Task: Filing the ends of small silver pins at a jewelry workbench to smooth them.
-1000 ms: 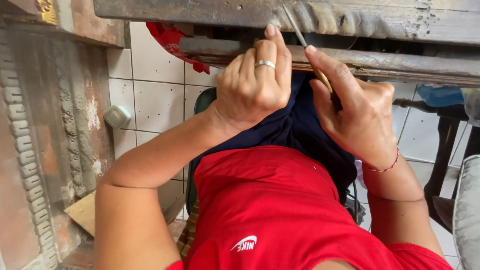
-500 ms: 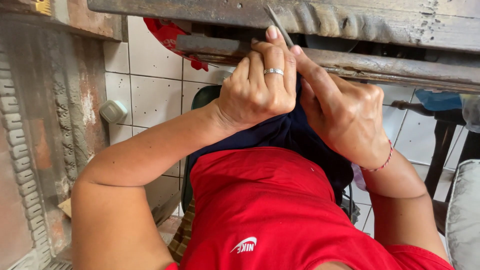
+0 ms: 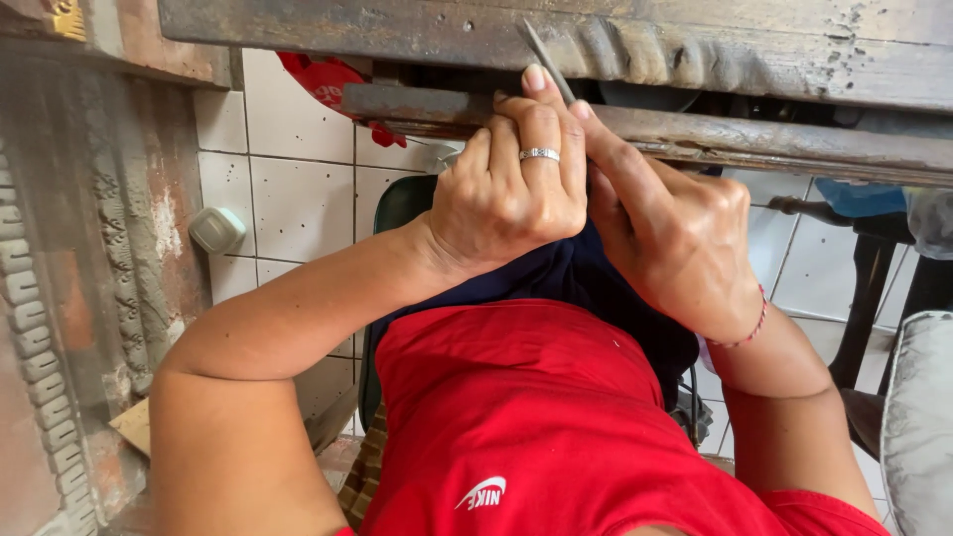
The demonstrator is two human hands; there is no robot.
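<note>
At the far left stands a carved wooden panel, grey and worn, with a white tiled floor beside it and a small white cap-like thing lying on the tiles. Next comes the left hand, a ring on one finger, its grip curled together and pressed against the shaft of a thin metal tool. That tool rises slantwise between both hands, its tip resting on the carved edge of the weathered wooden bench above. The right hand, with a red thread at the wrist, has its grip clamped round the tool's lower part, which is hidden. Judging by the grooves already cut near the tip, some carving is done, though the edge further right looks plain and seems left to work. Compared with a second ago, the hands have closed tighter together and the tool stands slightly steeper.
</note>
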